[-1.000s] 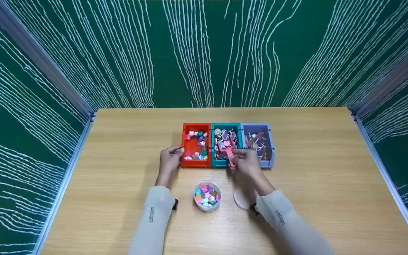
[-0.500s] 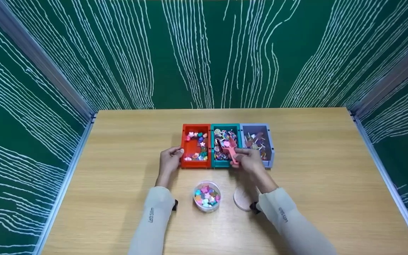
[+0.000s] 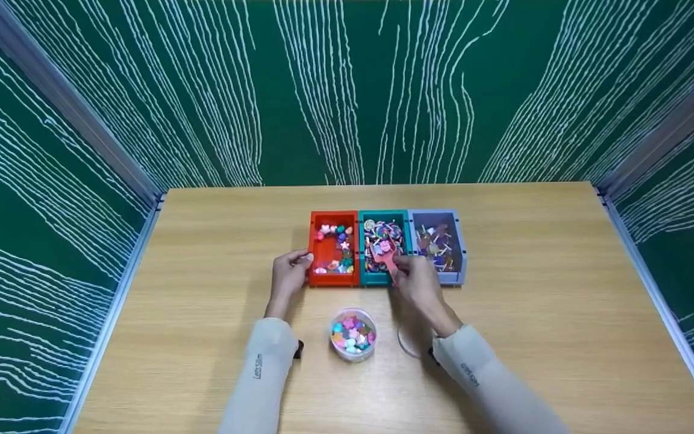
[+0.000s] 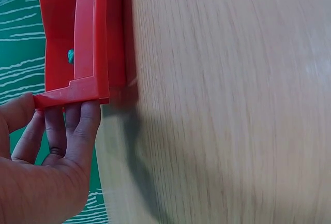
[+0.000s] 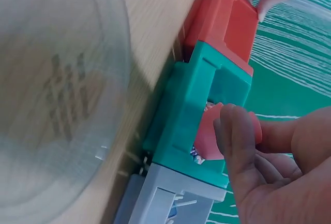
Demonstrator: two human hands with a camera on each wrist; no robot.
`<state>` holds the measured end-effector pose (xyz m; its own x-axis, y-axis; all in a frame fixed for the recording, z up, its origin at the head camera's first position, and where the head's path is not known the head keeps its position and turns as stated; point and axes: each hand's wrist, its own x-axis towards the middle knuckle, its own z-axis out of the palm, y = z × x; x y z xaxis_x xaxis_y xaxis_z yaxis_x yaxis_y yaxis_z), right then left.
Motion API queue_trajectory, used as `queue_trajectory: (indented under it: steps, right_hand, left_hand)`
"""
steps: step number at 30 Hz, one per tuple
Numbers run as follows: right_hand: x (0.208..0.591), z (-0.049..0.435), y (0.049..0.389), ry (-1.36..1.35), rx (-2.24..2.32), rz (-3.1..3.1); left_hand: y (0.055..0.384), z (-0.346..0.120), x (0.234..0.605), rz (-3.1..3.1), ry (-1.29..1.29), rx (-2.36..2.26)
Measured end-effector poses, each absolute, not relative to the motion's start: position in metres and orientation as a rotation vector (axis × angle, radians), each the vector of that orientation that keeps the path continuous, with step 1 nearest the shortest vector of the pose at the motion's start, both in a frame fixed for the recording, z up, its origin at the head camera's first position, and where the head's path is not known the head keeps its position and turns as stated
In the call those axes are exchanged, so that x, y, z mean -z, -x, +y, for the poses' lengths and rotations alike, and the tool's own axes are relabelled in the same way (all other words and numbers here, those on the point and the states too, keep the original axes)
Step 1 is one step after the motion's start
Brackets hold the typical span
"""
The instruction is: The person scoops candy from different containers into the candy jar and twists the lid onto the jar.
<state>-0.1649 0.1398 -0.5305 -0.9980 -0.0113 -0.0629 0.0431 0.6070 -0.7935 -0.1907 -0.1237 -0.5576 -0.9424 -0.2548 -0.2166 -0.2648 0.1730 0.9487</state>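
My left hand (image 3: 288,276) grips the left side wall of the red bin (image 3: 325,250). In the left wrist view the thumb is at the bin's rim and the fingers (image 4: 85,125) press against the side. The red bin holds several small colourful charms. My right hand (image 3: 420,282) pinches the handle of a small pink scoop (image 3: 387,259) over the middle teal bin (image 3: 376,279). A pink flower-like charm (image 3: 385,246) shows at the scoop's head. Striped swirl lollipop-like pieces fill the teal bin. In the right wrist view, fingers partly hide the scoop.
The grey-blue bin (image 3: 454,279) on the right, joined to the teal one, holds small stick-like pieces. Nearer me stands a clear round tub (image 3: 353,357) full of colourful charms. A clear round lid (image 3: 406,345) lies under my right forearm. A patterned green wall (image 3: 377,90) stands behind the table.
The scoop first shifted slightly right, then back left over the teal bin, and my right hand has turned a little with it. My left hand has stayed on the red bin.
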Motion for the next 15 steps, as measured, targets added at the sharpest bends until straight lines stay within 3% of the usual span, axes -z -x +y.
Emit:
queue_trajectory:
  steps: [15]
  right_hand:
    - [0.533, 0.147, 0.181, -0.279, 1.81, 2.209]
  left_hand:
    - [0.191, -0.121, 0.557, 2.36, 0.596, -1.935]
